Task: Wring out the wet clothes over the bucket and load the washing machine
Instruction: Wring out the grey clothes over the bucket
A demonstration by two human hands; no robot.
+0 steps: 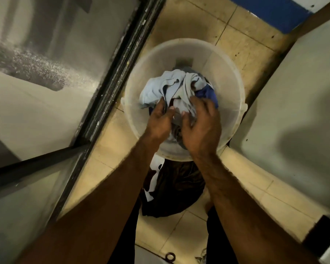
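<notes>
A translucent white bucket (pixel 139 77) stands on the tiled floor at the centre of the head view. Inside it lies a heap of wet clothes: a pale blue garment (pixel 160 85) on top, a grey one (pixel 187 86) draped across it, and a dark blue piece (pixel 208 94) at the right. My left hand (pixel 159 121) and my right hand (pixel 201 126) both reach down into the bucket. Their fingers curl into a whitish-grey cloth (pixel 179 107) between them. The white washing machine's side (pixel 293 103) rises at the right.
A black-framed screen door or window (pixel 111 80) runs along the left, close to the bucket. Dark clothing (pixel 173 189) lies on the beige floor tiles just in front of the bucket, between my arms. A blue wall strip (pixel 270 12) is at the far right.
</notes>
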